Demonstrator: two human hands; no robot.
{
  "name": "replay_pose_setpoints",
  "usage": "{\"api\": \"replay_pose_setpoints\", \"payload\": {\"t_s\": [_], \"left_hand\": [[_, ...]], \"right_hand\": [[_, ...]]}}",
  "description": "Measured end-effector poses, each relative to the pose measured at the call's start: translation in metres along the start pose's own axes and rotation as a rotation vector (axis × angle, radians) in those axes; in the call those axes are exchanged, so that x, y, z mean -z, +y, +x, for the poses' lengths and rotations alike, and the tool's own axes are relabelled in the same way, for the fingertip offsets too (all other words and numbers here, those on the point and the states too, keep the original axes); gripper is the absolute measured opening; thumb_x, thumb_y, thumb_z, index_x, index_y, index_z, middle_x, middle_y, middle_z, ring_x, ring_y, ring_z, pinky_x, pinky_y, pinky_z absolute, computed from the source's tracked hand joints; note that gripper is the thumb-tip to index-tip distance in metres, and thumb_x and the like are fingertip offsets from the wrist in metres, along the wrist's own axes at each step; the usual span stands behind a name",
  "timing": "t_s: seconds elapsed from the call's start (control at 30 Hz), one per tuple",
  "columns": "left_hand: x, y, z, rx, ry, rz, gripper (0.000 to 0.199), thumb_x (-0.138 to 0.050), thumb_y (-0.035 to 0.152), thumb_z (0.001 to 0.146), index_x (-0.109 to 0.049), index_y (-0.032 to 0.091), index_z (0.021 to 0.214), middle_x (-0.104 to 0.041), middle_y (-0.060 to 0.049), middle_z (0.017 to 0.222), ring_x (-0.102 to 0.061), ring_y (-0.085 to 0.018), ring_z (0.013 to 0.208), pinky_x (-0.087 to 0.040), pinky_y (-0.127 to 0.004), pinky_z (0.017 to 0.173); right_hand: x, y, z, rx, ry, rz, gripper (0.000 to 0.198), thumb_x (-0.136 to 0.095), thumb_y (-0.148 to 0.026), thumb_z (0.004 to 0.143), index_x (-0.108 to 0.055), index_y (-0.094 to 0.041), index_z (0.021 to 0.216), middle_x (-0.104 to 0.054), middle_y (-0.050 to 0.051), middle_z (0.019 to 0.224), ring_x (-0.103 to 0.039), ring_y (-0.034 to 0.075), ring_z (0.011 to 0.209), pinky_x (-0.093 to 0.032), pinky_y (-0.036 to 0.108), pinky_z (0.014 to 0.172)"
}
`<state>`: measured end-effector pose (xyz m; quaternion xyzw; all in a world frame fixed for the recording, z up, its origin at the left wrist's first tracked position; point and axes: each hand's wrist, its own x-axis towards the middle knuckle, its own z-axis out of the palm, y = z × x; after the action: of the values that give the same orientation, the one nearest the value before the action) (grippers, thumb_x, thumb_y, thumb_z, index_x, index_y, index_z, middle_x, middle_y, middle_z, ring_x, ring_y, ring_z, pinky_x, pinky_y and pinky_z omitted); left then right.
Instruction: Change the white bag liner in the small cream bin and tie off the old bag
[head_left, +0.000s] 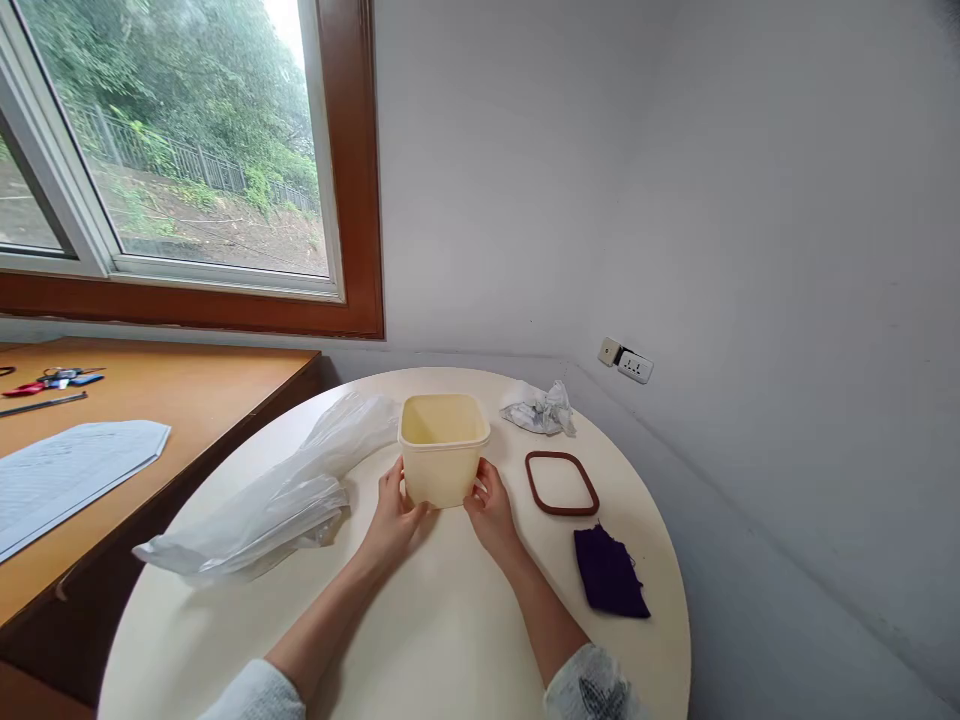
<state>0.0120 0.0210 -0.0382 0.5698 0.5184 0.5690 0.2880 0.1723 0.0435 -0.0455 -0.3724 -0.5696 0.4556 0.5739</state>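
A cream-coloured plastic bin [442,472] stands upright on the round white table [442,640], its open top showing a bare inner wall. My left hand [394,508] grips its lower left side, thumb at the front near the base. On the opposite side, my right hand [491,505] holds the lower right corner with curled fingers. To the right of the bin lies a brown rounded-square ring [561,511], apart from both hands. A piece of dark purple cloth [609,572] with frayed edges rests nearer to me, beside my right forearm.
A clear plastic bag [262,510] spreads over the table's left side. Crumpled whitish plastic [541,408] sits at the back right. Left of the table is a wooden desk [202,375] with papers [75,475] and small items. A wall socket [635,366] is behind, right.
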Motion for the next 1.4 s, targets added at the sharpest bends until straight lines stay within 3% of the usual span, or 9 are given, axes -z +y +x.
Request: {"api": "replay_pose_setpoints", "payload": {"t_s": [0.17, 0.3, 0.5, 0.63, 0.83, 1.03, 1.13, 1.23, 1.4], "left_hand": [[0.006, 0.0, 0.001, 0.085, 0.052, 0.056, 0.07, -0.049, 0.011, 0.068, -0.029, 0.028, 0.133, -0.033, -0.009, 0.122, -0.038, -0.023, 0.118, -0.032, -0.045, 0.102], [0.011, 0.005, 0.003, 0.122, 0.094, 0.105, 0.066, -0.047, 0.011, 0.068, -0.032, 0.027, 0.13, -0.033, -0.009, 0.119, -0.041, -0.023, 0.114, -0.039, -0.044, 0.096], [0.012, 0.01, 0.001, 0.036, 0.079, 0.139, 0.061, -0.043, 0.007, 0.067, -0.036, 0.025, 0.125, -0.035, -0.008, 0.118, -0.042, -0.023, 0.112, -0.038, -0.044, 0.097], [0.012, 0.011, 0.0, 0.013, 0.081, 0.138, 0.06, -0.04, 0.004, 0.064, -0.039, 0.023, 0.12, -0.036, -0.007, 0.116, -0.042, -0.021, 0.109, -0.035, -0.044, 0.1], [0.013, 0.013, 0.001, 0.025, 0.117, 0.162, 0.057, -0.04, 0.004, 0.062, -0.039, 0.023, 0.116, -0.036, -0.007, 0.116, -0.043, -0.022, 0.109, -0.038, -0.043, 0.096], [0.012, 0.016, -0.001, -0.021, 0.133, 0.182, 0.055, -0.042, 0.006, 0.063, -0.038, 0.023, 0.115, -0.038, -0.006, 0.115, -0.043, -0.022, 0.106, -0.04, -0.041, 0.091], [0.012, 0.02, -0.003, -0.009, 0.139, 0.193, 0.055, -0.043, 0.008, 0.065, -0.035, 0.024, 0.117, -0.037, -0.007, 0.118, -0.043, -0.023, 0.107, -0.046, -0.033, 0.074], [0.012, 0.025, -0.005, -0.018, 0.141, 0.195, 0.054, -0.045, 0.011, 0.065, -0.033, 0.024, 0.117, -0.037, -0.009, 0.119, -0.042, -0.025, 0.109, -0.043, -0.025, 0.057], [0.013, 0.027, -0.005, -0.114, 0.154, 0.262, 0.052, -0.044, 0.01, 0.066, -0.034, 0.025, 0.115, -0.038, -0.008, 0.115, -0.04, -0.025, 0.109, -0.045, -0.035, 0.076]], "right_hand": [[0.011, -0.008, 0.014, 0.007, 0.265, -0.25, 0.033, -0.043, -0.018, 0.073, -0.051, -0.02, 0.105, -0.06, 0.008, 0.104, -0.057, 0.018, 0.097, -0.048, 0.033, 0.084], [0.045, -0.025, 0.059, 0.032, 0.385, -0.432, 0.037, -0.032, -0.016, 0.074, -0.05, -0.017, 0.106, -0.057, 0.009, 0.11, -0.053, 0.018, 0.105, -0.042, 0.033, 0.09], [0.097, -0.037, 0.134, -0.03, 0.367, -0.764, 0.043, -0.039, -0.014, 0.071, -0.055, -0.017, 0.111, -0.044, 0.011, 0.13, -0.037, 0.023, 0.123, -0.021, 0.04, 0.104], [0.108, -0.022, 0.162, -0.118, 0.308, -0.957, 0.028, -0.048, -0.013, 0.07, -0.065, -0.019, 0.091, -0.041, 0.011, 0.134, -0.026, 0.027, 0.129, -0.007, 0.047, 0.105], [0.117, 0.0, 0.184, -0.267, 0.199, -1.096, 0.012, -0.055, -0.016, 0.068, -0.065, -0.018, 0.061, -0.059, 0.014, 0.104, -0.046, 0.033, 0.11, -0.013, 0.06, 0.096], [0.121, 0.003, 0.187, -0.182, 0.192, -1.156, 0.02, -0.051, -0.011, 0.068, -0.068, -0.02, 0.071, -0.051, 0.011, 0.12, -0.042, 0.031, 0.116, -0.016, 0.054, 0.097], [0.119, -0.001, 0.189, -0.078, 0.239, -1.182, 0.025, -0.042, -0.012, 0.073, -0.066, -0.018, 0.077, -0.047, 0.01, 0.125, -0.038, 0.027, 0.12, -0.016, 0.048, 0.1], [0.116, -0.004, 0.196, -0.039, 0.262, -1.184, 0.036, -0.032, -0.013, 0.079, -0.059, -0.019, 0.102, -0.051, 0.011, 0.119, -0.045, 0.023, 0.112, -0.022, 0.043, 0.097], [0.114, 0.006, 0.205, -0.119, 0.208, -1.172, 0.04, -0.039, -0.018, 0.08, -0.054, -0.022, 0.117, -0.057, 0.013, 0.113, -0.05, 0.026, 0.105, -0.027, 0.044, 0.091]]}}
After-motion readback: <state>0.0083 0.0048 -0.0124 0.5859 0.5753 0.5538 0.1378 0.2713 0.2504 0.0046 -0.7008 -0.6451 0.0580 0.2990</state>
